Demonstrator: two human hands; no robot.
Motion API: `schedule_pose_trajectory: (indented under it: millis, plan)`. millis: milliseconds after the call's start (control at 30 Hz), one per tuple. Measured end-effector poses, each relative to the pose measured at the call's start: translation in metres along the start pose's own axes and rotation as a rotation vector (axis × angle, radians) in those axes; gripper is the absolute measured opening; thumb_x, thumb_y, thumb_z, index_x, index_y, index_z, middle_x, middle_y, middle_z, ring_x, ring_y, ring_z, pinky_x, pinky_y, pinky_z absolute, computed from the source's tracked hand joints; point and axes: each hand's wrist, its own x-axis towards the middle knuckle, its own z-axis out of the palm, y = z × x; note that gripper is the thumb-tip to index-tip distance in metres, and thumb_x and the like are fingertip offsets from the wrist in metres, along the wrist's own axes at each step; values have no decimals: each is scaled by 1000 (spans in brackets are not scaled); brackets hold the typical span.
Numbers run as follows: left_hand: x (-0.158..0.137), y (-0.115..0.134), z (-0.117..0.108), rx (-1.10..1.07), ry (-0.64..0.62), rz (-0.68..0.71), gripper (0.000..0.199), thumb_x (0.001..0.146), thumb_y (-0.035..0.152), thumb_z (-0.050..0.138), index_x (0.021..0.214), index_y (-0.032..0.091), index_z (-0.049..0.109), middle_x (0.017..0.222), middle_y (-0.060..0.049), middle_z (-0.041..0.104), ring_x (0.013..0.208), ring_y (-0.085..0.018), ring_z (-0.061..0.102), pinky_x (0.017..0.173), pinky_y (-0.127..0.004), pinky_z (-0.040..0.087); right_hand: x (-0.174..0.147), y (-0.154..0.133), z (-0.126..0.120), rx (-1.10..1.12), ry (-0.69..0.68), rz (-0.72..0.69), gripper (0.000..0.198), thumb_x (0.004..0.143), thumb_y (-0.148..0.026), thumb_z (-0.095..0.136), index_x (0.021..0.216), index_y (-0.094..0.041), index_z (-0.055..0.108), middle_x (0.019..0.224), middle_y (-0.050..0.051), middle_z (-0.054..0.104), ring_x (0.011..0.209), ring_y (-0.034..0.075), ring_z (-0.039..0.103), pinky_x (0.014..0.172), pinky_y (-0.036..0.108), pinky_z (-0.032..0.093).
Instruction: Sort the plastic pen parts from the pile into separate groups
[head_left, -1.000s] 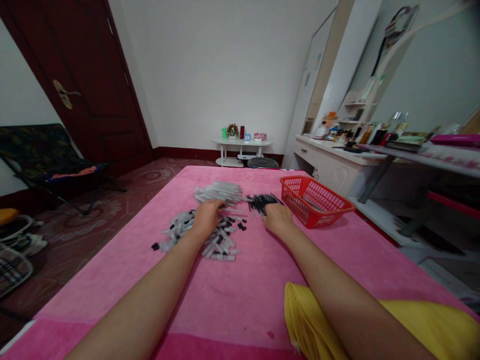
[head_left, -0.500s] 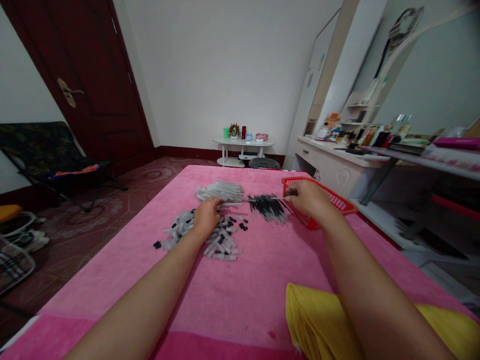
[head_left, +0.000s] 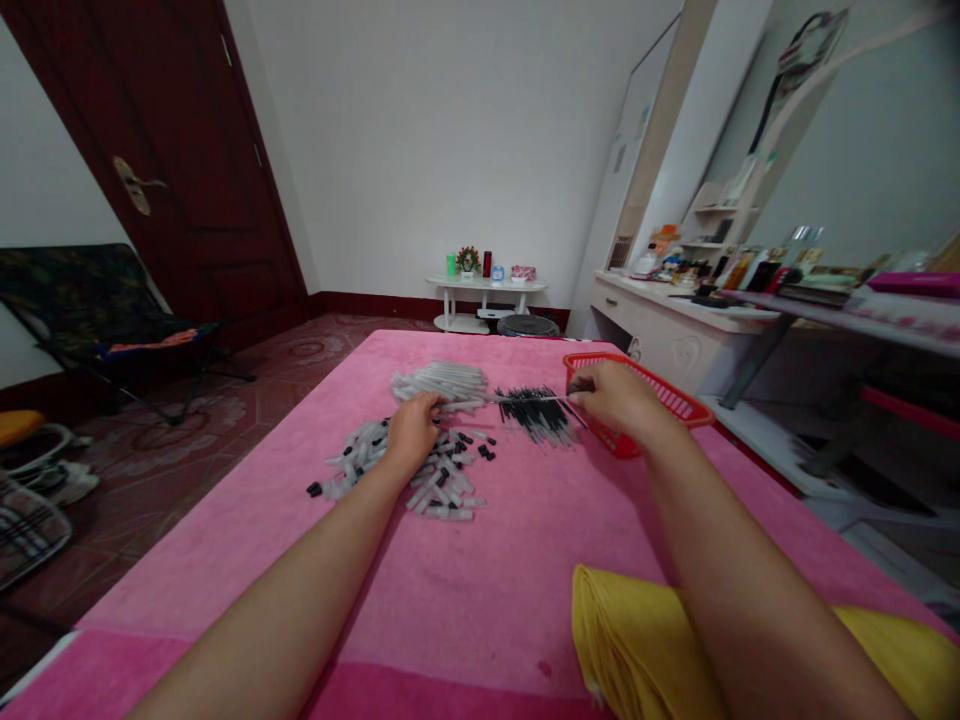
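A thin pale stick [head_left: 536, 400] stretches between my two hands above the table. My left hand [head_left: 415, 425] pinches its left end, over a heap of short translucent tubes and black caps [head_left: 448, 485]. At its other end my right hand [head_left: 611, 395] is closed, with something dark at the fingertips, beside the near-left corner of a red plastic basket [head_left: 679, 405]. Below the stick lies a pile of thin black-and-clear sticks [head_left: 544, 425]. Long clear tubes [head_left: 446, 380] are stacked just beyond my left hand.
A pink cloth [head_left: 465, 590] covers the table. Folded yellow fabric [head_left: 630, 630] lies at the near right, under my right forearm. A white dresser [head_left: 675, 325] with bottles stands to the right, a folding chair [head_left: 112, 330] to the left, a small white side table [head_left: 487, 285] behind.
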Motion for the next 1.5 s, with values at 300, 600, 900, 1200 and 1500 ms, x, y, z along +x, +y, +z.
schedule_pose_trajectory:
  millis: [300,600,900,1200,1500]
  plan:
    - [-1,5,-2,-4,-18,36,35,73,5,45,98,19,66,97,-4,68,97,-19,59,86,-29,46,-2,-11,0,-21,-17,28,15,72,-19,61,81,-21,72,84,6,70,76,18,63,60,23,40]
    - [-4,16,0,-100,-99,269,29,78,11,50,100,19,66,98,-5,68,95,-19,61,87,-30,46,-6,-32,15,-33,-5,-52,13,75,-26,61,81,-22,71,82,5,69,75,17,62,58,24,36]
    - [-2,11,0,-362,173,-2,23,79,12,47,95,17,62,91,-4,70,90,-18,64,85,-30,49,-9,-59,61,163,39,-109,26,78,-35,63,100,-22,65,91,4,70,82,17,63,64,22,39]
    - [2,2,6,-654,244,-125,18,78,15,48,94,16,56,86,-5,69,85,-17,67,82,-30,51,-23,-70,98,-27,-171,-326,20,76,-28,65,95,-23,68,99,5,69,96,20,61,71,23,39]
    - [-4,6,4,-328,121,50,24,78,11,50,98,18,62,96,-5,70,94,-19,64,83,-30,49,-12,-56,97,249,-82,-243,25,82,-17,49,96,-20,69,100,8,70,97,19,62,80,24,42]
